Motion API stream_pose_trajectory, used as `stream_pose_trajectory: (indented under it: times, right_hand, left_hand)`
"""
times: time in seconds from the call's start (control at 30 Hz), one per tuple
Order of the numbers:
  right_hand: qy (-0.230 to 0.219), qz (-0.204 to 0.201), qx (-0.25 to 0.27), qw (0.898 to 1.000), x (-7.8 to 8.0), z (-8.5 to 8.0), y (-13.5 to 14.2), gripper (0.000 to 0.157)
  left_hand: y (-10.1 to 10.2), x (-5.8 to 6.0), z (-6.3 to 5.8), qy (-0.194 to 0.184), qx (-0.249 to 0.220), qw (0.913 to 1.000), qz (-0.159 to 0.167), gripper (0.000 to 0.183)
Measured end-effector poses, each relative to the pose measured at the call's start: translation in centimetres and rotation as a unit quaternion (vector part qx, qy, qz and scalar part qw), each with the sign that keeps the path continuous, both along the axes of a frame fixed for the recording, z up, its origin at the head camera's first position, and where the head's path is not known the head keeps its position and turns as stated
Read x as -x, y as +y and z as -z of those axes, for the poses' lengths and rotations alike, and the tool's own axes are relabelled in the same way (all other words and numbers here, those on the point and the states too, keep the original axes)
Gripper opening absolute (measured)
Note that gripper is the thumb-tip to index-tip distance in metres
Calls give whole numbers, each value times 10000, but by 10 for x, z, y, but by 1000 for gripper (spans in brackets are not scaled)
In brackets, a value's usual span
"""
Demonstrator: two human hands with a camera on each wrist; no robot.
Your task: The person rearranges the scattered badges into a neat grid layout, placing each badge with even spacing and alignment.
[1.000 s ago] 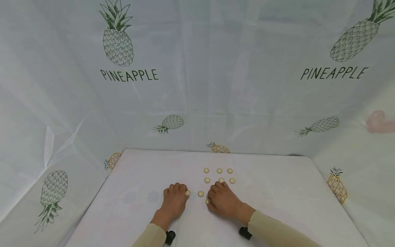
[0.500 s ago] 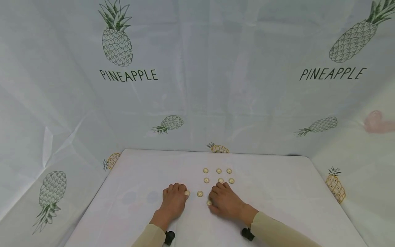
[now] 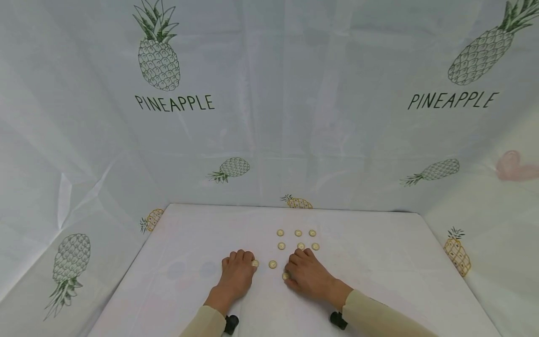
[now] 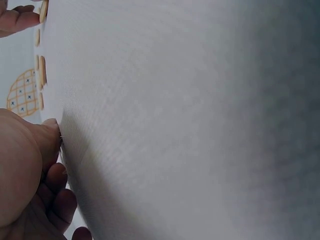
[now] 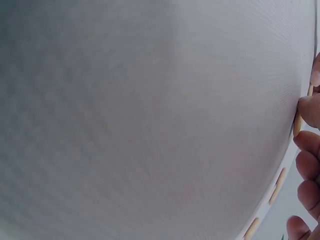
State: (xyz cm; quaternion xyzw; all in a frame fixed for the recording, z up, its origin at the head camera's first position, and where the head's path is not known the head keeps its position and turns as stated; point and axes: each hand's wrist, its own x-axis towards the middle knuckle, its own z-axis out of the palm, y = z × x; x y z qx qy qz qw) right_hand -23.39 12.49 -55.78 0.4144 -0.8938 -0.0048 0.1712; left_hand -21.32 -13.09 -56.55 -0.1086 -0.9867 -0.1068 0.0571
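My left hand point(image 3: 238, 274) rests on the white table with its fingers curled, gripping a small round wooden disc point(image 3: 255, 263) at the thumb side. That disc is mostly hidden behind the thumb in the left wrist view. A second wooden disc point(image 3: 286, 276) is pinched between thumb and finger of my right hand point(image 3: 309, 275); the right wrist view shows this disc point(image 5: 297, 125) standing edge-on, close to the cloth. Between the hands lies a loose disc point(image 3: 273, 264). Just beyond the right fingertips is another disc point(image 3: 301, 245), partly covered by them.
Further discs lie flat in two short rows behind the right hand, among them a far-left disc point(image 3: 280, 232) and a near-right disc point(image 3: 315, 246). The white table point(image 3: 379, 262) meets a pineapple-print curtain point(image 3: 269, 117) at the back and sides.
My right hand has shifted slightly to the right and nearer, its disc moving along with it. The left hand and the loose discs stay where they were.
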Motion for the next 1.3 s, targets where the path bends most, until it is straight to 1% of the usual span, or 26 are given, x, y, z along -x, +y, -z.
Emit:
stream_pose_trajectory:
  times: [0.33, 0.47, 0.63, 0.77, 0.87, 1.07, 1.2, 1.3]
  right_hand:
    - [-67, 38, 90, 9999, 0, -2, 0, 24]
    - [-94, -17, 120, 9999, -1, -3, -2, 22]
    - [165, -181, -2, 9997, 0, -3, -6, 20]
    - [468, -209, -166, 9985, 4, -2, -8, 25]
    - [585, -212, -191, 9979, 5, -4, -8, 29]
    - [445, 19, -136, 9989, 7, -10, 4, 24]
    - [438, 190, -71, 9988, 9, -12, 20, 23]
    - [310, 417, -104, 9986, 11, -14, 34, 24]
  left_hand:
    - [0, -1, -2, -14, -23, 10000, 35, 22]
    - [0, -1, -2, 22, 14, 10000, 38, 22]
    - [1, -2, -3, 9, 16, 10000, 13, 22]
    - [1, -2, -4, 3, -24, 10000, -5, 22]
    - [1, -3, -5, 29, -61, 10000, -4, 22]
    - [1, -2, -5, 7, -38, 10000, 37, 21]
    - [0, -2, -6, -33, -82, 10000, 22, 21]
    - [0, -1, -5, -60, -96, 9999, 14, 21]
